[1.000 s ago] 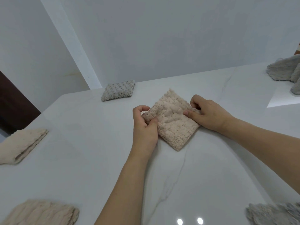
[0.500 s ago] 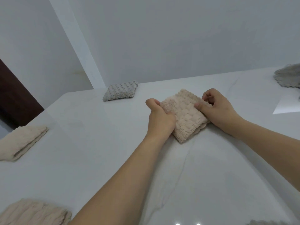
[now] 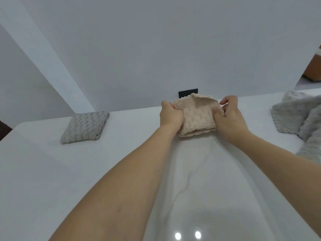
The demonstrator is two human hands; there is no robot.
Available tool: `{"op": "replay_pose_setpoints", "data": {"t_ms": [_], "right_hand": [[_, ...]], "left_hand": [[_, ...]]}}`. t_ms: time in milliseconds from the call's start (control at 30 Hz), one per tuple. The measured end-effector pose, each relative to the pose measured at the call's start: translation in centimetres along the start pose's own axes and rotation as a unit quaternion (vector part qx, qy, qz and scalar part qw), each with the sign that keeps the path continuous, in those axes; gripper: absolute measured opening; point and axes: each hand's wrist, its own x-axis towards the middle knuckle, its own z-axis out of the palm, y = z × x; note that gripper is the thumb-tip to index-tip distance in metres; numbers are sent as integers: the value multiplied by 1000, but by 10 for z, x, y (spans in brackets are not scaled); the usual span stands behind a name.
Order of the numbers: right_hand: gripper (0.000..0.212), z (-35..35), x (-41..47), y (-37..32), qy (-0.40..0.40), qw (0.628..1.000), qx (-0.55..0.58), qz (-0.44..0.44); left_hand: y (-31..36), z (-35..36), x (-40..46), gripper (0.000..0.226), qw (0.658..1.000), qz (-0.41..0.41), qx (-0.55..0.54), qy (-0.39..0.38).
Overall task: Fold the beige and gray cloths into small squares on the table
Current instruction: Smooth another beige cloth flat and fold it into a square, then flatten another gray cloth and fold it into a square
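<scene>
A folded beige cloth (image 3: 196, 117) is held near the far edge of the white table (image 3: 121, 171), its top flap lifted and bent. My left hand (image 3: 171, 115) grips its left side. Its right side is pinched by my right hand (image 3: 229, 115). A gray cloth (image 3: 85, 126) folded into a square lies flat at the far left. At the right edge sits a heap of unfolded gray cloths (image 3: 298, 117).
The white wall rises straight behind the table's far edge, with a small black plate (image 3: 188, 92) on it just behind the beige cloth. A brown object (image 3: 314, 66) shows at the far right.
Both hands carried the beige cloth away from me toward the far edge, and its top flap now stands up. The view tilted up, so the beige folded cloths at the left left the frame.
</scene>
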Motion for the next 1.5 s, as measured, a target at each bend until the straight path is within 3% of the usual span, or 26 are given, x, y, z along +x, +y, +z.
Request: {"op": "replay_pose_setpoints", "data": {"t_ms": [133, 267, 400, 733, 933, 1033, 1100, 1167, 1267, 1367, 1433, 1500], "right_hand": [[6, -3, 34, 20, -43, 992, -107, -50], [6, 4, 46, 39, -52, 981, -174, -72], [5, 5, 49, 42, -33, 983, -170, -58], [8, 8, 52, 43, -33, 979, -196, -49], [11, 7, 54, 43, -38, 984, -169, -36], [17, -5, 59, 39, -93, 992, -78, 25], [20, -27, 66, 31, -163, 980, 57, 93], [20, -60, 71, 26, -242, 966, 52, 77], [29, -112, 84, 24, -329, 924, -169, -90], [31, -145, 92, 28, -365, 855, -335, -155], [34, -158, 92, 38, -369, 819, -407, -166], [38, -171, 87, 52, -367, 801, -442, -168]], "left_hand": [[5, 21, 39, 10, 997, 46, 59, 7], [-17, 42, 49, 11, 948, 199, 235, 76], [-25, 43, 52, 12, 946, 236, 198, 100], [-26, 45, 54, 21, 951, 206, 219, 74], [-24, 38, 44, 14, 983, 142, 78, 85], [-26, 36, -3, 21, 979, 58, 64, 182], [-24, 44, -58, 22, 969, 65, 110, 213], [-16, 61, -112, 18, 972, 99, 134, 166], [12, 98, -166, 9, 988, 83, 129, 4], [41, 150, -188, 38, 966, 6, 195, -171], [51, 185, -195, 47, 947, 10, 258, -190], [56, 210, -200, 33, 945, 24, 288, -155]]}}
